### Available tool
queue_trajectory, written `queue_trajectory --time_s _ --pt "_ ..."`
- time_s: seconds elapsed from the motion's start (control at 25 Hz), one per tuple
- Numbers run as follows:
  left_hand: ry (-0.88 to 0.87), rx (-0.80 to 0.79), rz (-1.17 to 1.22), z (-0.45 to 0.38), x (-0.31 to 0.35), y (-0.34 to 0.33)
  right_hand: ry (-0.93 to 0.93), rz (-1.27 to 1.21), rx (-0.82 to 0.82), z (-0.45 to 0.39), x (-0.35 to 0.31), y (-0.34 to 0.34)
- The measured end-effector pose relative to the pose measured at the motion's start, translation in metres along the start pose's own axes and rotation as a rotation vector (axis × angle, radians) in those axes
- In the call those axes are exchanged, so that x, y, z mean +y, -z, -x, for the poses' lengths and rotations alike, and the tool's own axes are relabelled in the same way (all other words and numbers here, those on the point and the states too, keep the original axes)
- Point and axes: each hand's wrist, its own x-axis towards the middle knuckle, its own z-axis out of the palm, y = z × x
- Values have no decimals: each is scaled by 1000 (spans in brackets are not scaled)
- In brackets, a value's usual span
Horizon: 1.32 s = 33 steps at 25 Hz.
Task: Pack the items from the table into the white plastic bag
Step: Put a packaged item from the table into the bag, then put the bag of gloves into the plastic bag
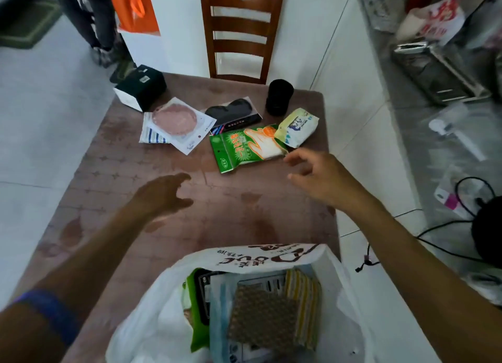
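Observation:
The white plastic bag (152, 316) stands open at the table's near edge, holding several flat packets. Farther away on the table lie a green glove packet (239, 149), a yellow tissue pack (297, 127), a black eye mask packet (233, 112), a pink round pad in a clear sleeve (178, 122), a black cylinder (279, 97) and a dark box (141, 87). My right hand (317, 175) hovers open just right of the green packet, fingers spread, holding nothing. My left hand (163, 194) hovers open above the table's middle, apart from every item.
A wooden chair (240, 31) stands behind the brown table (114, 172). A person's legs and an orange bag (134, 8) are at the back left. On the right, a grey counter (423, 156) carries cables, bags and clutter. White floor tiles lie on both sides.

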Motion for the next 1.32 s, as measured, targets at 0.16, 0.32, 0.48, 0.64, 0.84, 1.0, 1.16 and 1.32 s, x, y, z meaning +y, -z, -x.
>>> queue_trajectory --time_s 0.16,0.32,0.48,0.64,0.84,1.0,1.16,1.32 --pt "156 -238 -192 -56 -69 -88 38 179 -136 -69 53 -52" --pt "130 -286 -257 -70 -105 -105 153 437 -259 -122 75 -96" --pt "160 -273 -201 -77 -108 -107 179 825 -160 -174 76 -125" --pt "141 -230 -213 -79 -115 -112 -11 818 -201 -215 86 -148" --pt "147 -203 -203 -78 -112 -113 131 925 35 -225 88 -163" --pt "140 -185 -225 -77 -107 -112 205 444 -23 -188 67 -138" --pt "135 -210 -234 -72 -104 -105 -14 -330 -47 -129 36 -111" --pt "183 -108 224 -46 -88 -76 -180 -910 -93 -58 -14 -40"
